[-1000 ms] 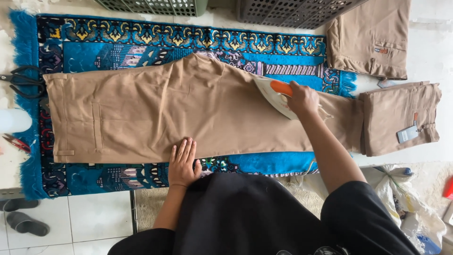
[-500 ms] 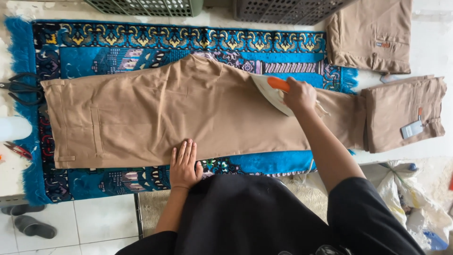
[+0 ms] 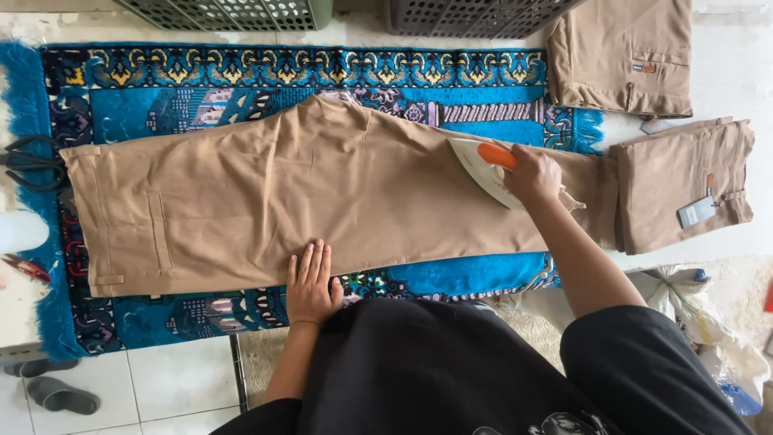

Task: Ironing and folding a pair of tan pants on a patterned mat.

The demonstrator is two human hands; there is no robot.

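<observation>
Right hand [image 3: 533,173] grips the iron [image 3: 481,165] by its orange handle, nudged slightly left since 1 s ago; tan trousers [image 3: 266,201] centre frame, left hand [image 3: 312,282] flat, open, unmoved, pinning lower hem

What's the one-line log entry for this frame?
right hand: grips iron on tan trousers | left hand: flat on trousers

Tan trousers [image 3: 266,201] lie flat; white orange-handled iron [image 3: 483,165] rests on them.
</observation>
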